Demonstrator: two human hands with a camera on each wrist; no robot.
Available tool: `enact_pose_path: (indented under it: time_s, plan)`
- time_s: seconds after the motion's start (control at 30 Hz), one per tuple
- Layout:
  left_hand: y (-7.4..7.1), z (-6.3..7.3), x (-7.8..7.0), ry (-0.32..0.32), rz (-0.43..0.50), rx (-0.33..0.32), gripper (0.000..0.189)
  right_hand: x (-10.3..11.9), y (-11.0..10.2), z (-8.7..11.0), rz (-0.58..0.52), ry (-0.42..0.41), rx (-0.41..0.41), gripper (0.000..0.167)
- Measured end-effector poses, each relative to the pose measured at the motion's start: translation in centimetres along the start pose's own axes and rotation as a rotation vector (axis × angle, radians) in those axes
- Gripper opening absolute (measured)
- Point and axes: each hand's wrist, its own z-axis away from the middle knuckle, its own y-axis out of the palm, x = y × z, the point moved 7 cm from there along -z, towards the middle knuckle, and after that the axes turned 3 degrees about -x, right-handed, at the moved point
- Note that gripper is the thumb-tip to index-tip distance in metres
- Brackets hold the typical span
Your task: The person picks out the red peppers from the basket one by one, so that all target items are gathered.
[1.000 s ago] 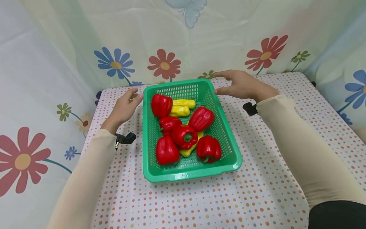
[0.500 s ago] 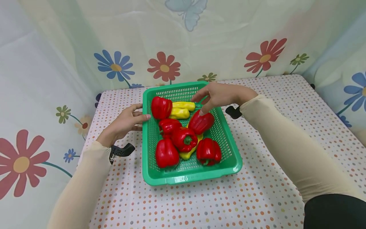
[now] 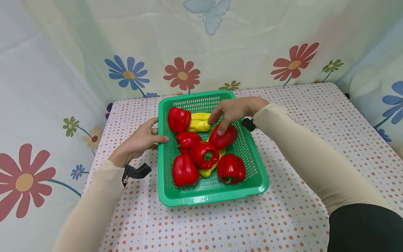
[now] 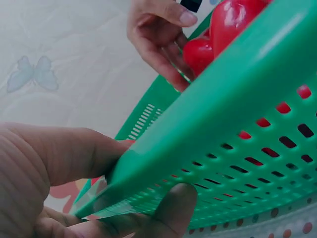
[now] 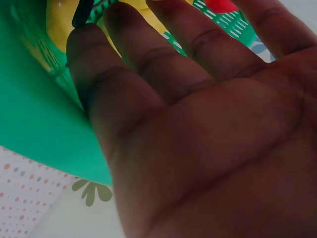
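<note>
A bell pepper point(image 3: 228, 138) is gleaming red beneath the right hand point(image 3: 235, 110), yellow peppers point(image 3: 199, 126) are showing beside it, the basket point(image 3: 162, 171) at the left hand point(image 3: 138, 140) is flashing green, and multicoloured dots are speckling the tablecloth point(image 3: 220, 229) below.

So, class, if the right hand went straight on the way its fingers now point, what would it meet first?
Probably the nearer yellow pepper beside the far-left red bell pepper. The right hand points at it, though the depth between them is unclear.
</note>
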Motion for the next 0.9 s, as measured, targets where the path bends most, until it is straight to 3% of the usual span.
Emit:
enact_pose_path:
  time_s: [0.57,0.9]
  plan:
    - [-0.2,-0.4,-0.2,-0.003,-0.029,0.037,0.086,-0.4,1.5,-0.8,0.042,0.076,0.12,0.065]
    - [-0.3,-0.3,-0.3,0.013,-0.012,0.057,0.086,-0.5,2.1,-1.0,0.06,0.078,0.136,0.054]
